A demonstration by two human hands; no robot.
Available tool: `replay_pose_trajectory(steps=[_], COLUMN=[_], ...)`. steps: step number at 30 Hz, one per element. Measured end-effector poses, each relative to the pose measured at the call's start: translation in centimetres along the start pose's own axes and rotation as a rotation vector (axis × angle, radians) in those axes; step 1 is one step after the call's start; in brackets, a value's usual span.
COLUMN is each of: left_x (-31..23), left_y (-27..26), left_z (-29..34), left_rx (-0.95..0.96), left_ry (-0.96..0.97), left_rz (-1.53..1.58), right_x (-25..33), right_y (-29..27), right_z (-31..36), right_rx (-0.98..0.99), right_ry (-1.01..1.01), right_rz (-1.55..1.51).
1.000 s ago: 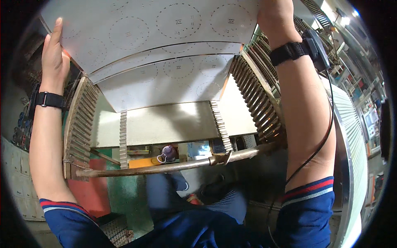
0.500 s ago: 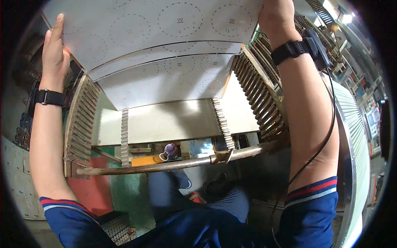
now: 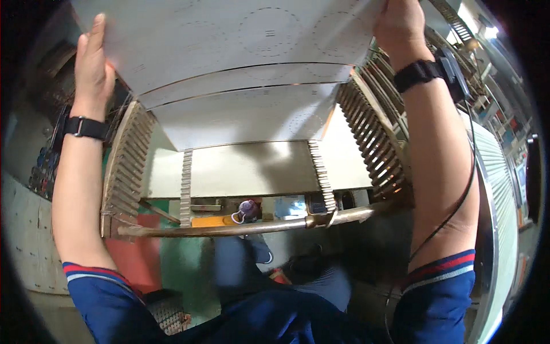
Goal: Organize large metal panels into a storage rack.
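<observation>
- The left hand (image 3: 94, 69) lies flat along the left edge of the top sheet (image 3: 229, 40), fingers (image 3: 98, 31) stretched upward against it and the thumb tucked behind the edge, so the fingers are grasping the sheet.
- The right hand (image 3: 401, 23) holds the same sheet at its right edge near the top of the view; its fingers are cut off by the frame, so how they close I cannot tell beyond the hand pressing on the edge.
- The top sheet is a pale grey metal panel marked with dotted circles. It is held up high, spanning between both hands, above the rack (image 3: 366, 137).
- Two more sheets (image 3: 246, 114) sit just below it, stacked in steps, each one's front edge showing beneath the one above.
- These lower sheets rest in the rack, between its two slotted side combs: the left comb (image 3: 123, 172) and the right comb run toward the person.
- A rusty bar (image 3: 240, 228) crosses the front of the rack, joining the two combs.
- Both wrists carry black straps (image 3: 86, 127); a cable (image 3: 458, 195) runs down the right forearm from the strap.
- Below the bar a small purple object (image 3: 247, 209) and an orange block (image 3: 212, 221) lie beside it; what they rest on I cannot tell.
- The floor (image 3: 183, 269) beneath is painted red and green.
- Blue sleeves with red and white trim show at the lower edge.
</observation>
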State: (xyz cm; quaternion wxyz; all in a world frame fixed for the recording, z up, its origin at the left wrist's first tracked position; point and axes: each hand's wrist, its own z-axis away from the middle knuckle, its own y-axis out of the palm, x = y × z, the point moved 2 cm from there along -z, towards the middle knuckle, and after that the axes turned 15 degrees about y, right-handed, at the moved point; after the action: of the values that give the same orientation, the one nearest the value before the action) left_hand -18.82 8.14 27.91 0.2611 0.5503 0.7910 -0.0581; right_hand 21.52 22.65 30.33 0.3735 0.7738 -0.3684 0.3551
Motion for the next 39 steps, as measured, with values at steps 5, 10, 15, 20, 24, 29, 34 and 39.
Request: replay_pose_trajectory(steps=[5,10,15,20,24,29,34,39], left_x=[1.1,0.7,0.5,-0.6,-0.9,0.9,0.3,-0.6], left_y=[0.6,-0.5,0.4,2.0,2.8,2.7,0.4,2.0], left_z=[-1.1,0.3,0.4,1.2,1.5,1.3,1.1,2.2], left_rx=[0.034,-0.028,0.014,0.065,0.026,0.078,-0.027,-0.015], left_ry=[0.013,-0.011,0.036,0.047,0.052,-0.019,-0.024,-0.042], left_rz=[0.028,-0.015,-0.032,0.107,0.098,0.329,-0.059,-0.130], right_x=[0.2,-0.9,-0.4,-0.7,-0.8,-2.1,-2.4,-2.6], right_y=[-6.8,1.0,0.9,3.4,1.6,0.0,-1.3,-1.1], right_z=[-5.1,1.2,1.0,2.7,1.5,1.9,0.9,1.3], right_rx=[0.371,-0.019,0.025,-0.099,-0.085,-0.072,-0.204,-0.087], right_ry=[0.128,-0.190,0.030,0.013,0.021,0.031,0.077,-0.007], right_rz=[-0.425,0.122,0.024,-0.019,-0.082,-0.009,0.016,0.017])
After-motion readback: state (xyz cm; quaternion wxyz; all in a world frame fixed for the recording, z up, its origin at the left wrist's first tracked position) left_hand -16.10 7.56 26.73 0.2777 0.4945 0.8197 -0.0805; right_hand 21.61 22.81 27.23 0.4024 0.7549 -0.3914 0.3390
